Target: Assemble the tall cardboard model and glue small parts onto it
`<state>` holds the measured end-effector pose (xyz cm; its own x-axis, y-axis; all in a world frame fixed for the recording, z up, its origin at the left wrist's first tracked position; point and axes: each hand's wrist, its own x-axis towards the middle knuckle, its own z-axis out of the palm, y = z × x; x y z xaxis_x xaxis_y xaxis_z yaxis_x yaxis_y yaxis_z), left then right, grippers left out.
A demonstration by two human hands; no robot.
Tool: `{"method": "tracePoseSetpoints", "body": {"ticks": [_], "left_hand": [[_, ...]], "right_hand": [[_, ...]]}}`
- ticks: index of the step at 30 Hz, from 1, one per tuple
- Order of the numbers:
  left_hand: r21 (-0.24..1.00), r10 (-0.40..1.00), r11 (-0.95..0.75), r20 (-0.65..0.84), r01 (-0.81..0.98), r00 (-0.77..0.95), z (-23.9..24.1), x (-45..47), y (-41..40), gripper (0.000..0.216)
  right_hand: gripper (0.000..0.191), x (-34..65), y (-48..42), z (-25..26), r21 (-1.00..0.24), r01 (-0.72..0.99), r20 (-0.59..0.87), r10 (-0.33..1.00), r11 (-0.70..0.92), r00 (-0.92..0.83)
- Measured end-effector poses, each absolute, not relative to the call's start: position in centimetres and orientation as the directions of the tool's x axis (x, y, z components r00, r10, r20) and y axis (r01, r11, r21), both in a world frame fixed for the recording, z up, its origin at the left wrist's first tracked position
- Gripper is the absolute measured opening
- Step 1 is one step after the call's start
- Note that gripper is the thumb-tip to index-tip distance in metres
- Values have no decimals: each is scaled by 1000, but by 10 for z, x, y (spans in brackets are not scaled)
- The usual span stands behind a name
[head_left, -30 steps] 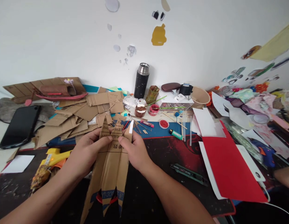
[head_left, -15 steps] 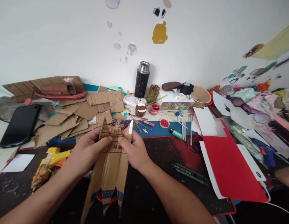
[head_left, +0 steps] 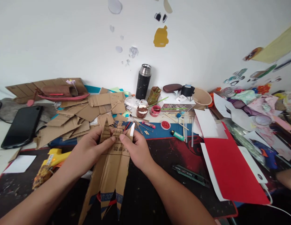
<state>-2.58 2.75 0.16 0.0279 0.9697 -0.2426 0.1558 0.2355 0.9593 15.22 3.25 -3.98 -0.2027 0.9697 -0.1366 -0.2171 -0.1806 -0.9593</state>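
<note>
Both hands grip a folded piece of cardboard [head_left: 110, 175] with pointed ends, printed black characters and a blue printed band near its lower tips. My left hand [head_left: 92, 147] pinches the upper left part, its thumb lying across the print. My right hand [head_left: 136, 147] closes on the upper right edge, its thumb almost meeting the left one. The fingers behind the cardboard are hidden. Left of my left forearm lies a yellow hot glue gun [head_left: 50, 162], partly covered by the arm. A green utility knife [head_left: 190, 175] lies on the dark mat right of my right forearm.
Cardboard scraps [head_left: 72, 122] pile up at the back left, beside a model boat [head_left: 63, 93] and a phone [head_left: 22, 126]. A black thermos [head_left: 143, 82] and paint jars [head_left: 142, 111] stand near the wall. Red paper [head_left: 232, 168] lies right; another person's arm [head_left: 286, 178] shows at the right edge.
The cardboard's lower end has swung slightly left, and its folds look a little flatter. Both hands keep their hold. The whole view has shifted slightly.
</note>
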Motion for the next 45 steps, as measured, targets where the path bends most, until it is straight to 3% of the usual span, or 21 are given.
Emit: {"method": "tracePoseSetpoints", "body": {"ticks": [8, 17, 24, 32, 39, 45], "left_hand": [[971, 976, 209, -215, 119, 43, 5, -22, 27, 53], [965, 970, 232, -239, 123, 46, -5, -21, 29, 53], [951, 983, 166, -181, 259, 33, 4, -28, 28, 47], [937, 984, 162, -178, 310, 25, 9, -28, 31, 51], [950, 990, 137, -142, 281, -4, -1, -23, 29, 41], [947, 979, 191, -202, 259, 14, 0, -30, 34, 50]], "right_hand": [[36, 153, 30, -40, -990, -106, -71, 980, -92, -184], [34, 150, 32, -45, -985, -120, -101, 982, -121, -159], [34, 154, 33, -37, -981, -170, -60, 976, -96, -208], [32, 148, 27, -39, -987, -98, -102, 972, -125, -211], [28, 148, 28, -42, -993, -82, -68, 977, -86, -203], [27, 149, 28, -41, -989, -94, -87, 971, -111, -223]]}}
